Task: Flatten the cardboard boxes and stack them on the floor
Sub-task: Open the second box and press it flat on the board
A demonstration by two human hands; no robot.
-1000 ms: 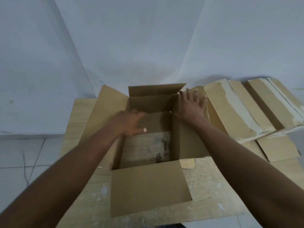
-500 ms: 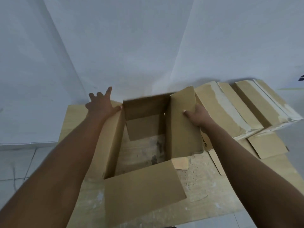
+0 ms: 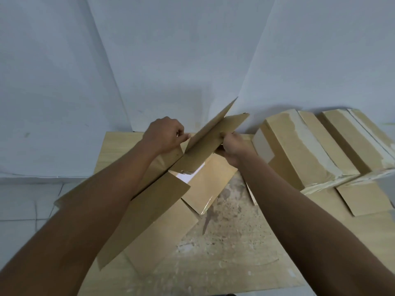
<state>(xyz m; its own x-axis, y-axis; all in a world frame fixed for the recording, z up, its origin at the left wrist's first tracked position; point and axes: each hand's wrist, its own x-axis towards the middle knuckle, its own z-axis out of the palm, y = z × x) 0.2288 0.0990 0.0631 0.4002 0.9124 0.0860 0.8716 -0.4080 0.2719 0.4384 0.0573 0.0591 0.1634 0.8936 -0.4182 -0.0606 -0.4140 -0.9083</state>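
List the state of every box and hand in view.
Held box: half collapsed, flaps splayed.
Left hand: gripping held box's far edge.
Right hand: gripping held box's panel.
Middle taped box: assembled, sealed.
Rightmost taped box: assembled, sealed.
Loose cardboard piece: lying flat.

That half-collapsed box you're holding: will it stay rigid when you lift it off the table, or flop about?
Probably floppy at the creases: the box has panels splayed at different angles between the left hand and right hand. Likely light: thin cardboard, nothing visible inside. The loose flap may swing or drag on the table.
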